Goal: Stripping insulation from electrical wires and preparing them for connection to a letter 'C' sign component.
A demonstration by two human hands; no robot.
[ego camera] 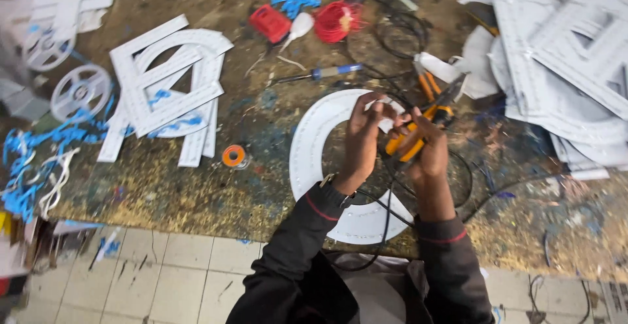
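Both hands are raised over the desk (196, 187), the right hand (428, 151) closed on orange-handled pliers (425, 124) and the left hand (363, 134) pinching a thin black wire (386, 200), judged light and limp, best gripped near its end.

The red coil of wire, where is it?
In the head view, the red wire coil lies at the top middle of the workbench, right of the red box and above the soldering iron.
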